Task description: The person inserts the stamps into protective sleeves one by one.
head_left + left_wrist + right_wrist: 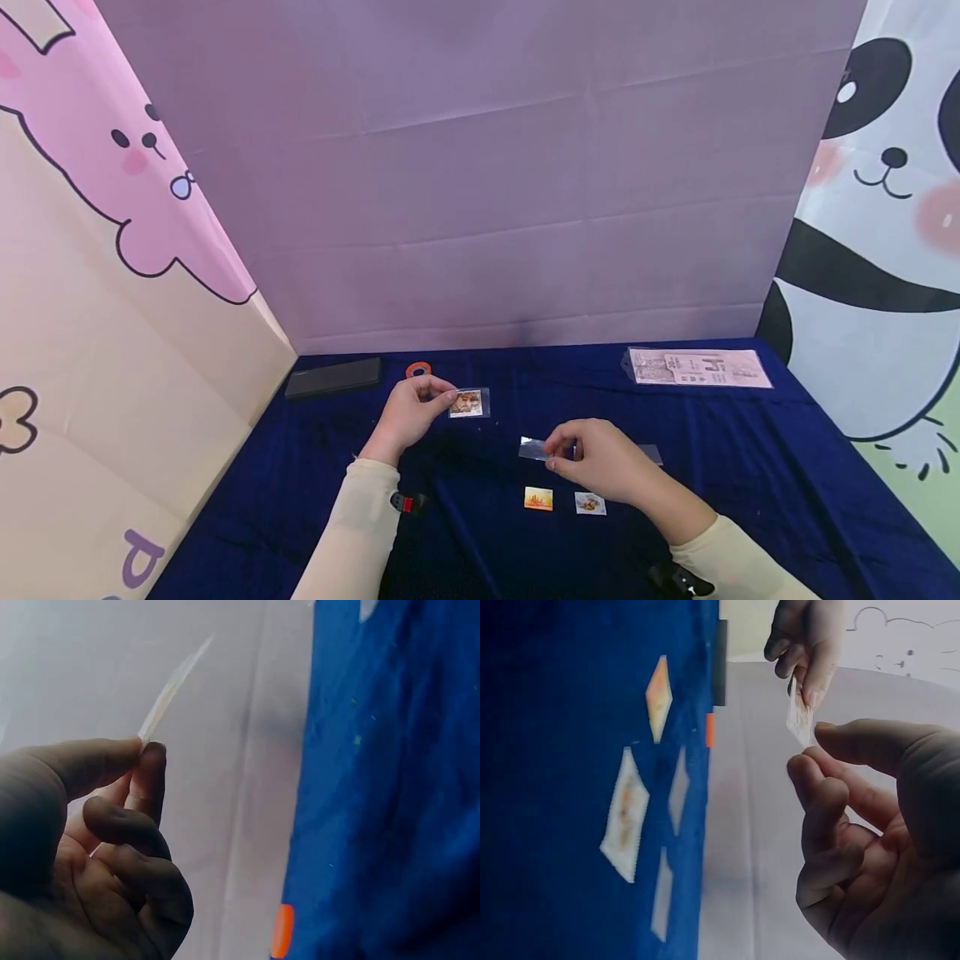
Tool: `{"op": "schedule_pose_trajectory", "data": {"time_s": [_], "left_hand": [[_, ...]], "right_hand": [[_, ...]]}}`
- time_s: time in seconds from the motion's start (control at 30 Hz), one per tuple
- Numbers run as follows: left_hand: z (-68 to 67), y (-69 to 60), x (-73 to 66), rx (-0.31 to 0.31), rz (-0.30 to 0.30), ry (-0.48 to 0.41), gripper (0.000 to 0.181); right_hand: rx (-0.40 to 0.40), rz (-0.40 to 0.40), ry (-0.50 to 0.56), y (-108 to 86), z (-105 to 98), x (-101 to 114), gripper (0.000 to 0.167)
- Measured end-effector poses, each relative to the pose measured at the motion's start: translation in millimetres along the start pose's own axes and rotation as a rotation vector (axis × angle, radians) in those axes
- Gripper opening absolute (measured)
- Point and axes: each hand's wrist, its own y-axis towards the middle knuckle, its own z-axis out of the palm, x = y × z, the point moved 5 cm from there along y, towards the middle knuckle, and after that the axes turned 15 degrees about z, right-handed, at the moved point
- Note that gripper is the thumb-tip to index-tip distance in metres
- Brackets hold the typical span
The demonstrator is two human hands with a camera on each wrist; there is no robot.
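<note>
My left hand (408,417) pinches one edge of a postage stamp in a small clear sleeve (470,403), held up over the blue cloth. From the left wrist the sleeve (176,690) shows nearly edge-on between thumb and fingertips. My right hand (600,458) hovers to the right with fingers loosely curled; in the right wrist view a gap shows between its thumb (847,742) and forefinger. Below it a clear sleeve (532,448) lies on the cloth, and another (651,454) is partly hidden behind the hand. Nearer me lie a yellow-orange stamp (538,498) and a white-edged stamp (590,503).
A flat dark rectangular object (333,378) lies at the back left, beside an orange ring (418,367). Pink printed tickets in a clear sleeve (697,368) lie at the back right. Fabric walls (480,183) enclose the blue-covered table (300,500).
</note>
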Motion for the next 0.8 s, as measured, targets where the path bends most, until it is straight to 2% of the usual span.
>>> {"op": "schedule_pose_trajectory", "data": {"time_s": [0.2,0.3,0.43,0.57,0.8], "left_hand": [[8.8,-4.9,17.9,0.056,-0.105,-0.003,0.010],[11.7,-7.2,22.5,0.082,-0.134,0.009,0.010],[12.8,-7.8,28.9,0.096,-0.142,0.048,0.006],[15.6,-6.3,35.5,0.115,-0.147,0.040,0.004],[23.3,-7.0,43.7,0.159,-0.151,0.065,0.005]], "right_hand": [[0.035,0.038,-0.058,1.1,13,-9,0.010],[0.029,0.036,-0.096,1.6,19,-10,0.010],[0.017,0.015,-0.140,3.1,25,-8,0.012],[0.005,0.015,-0.170,4.5,28,-7,0.014],[0.033,0.023,-0.223,3.6,35,-7,0.017]]}}
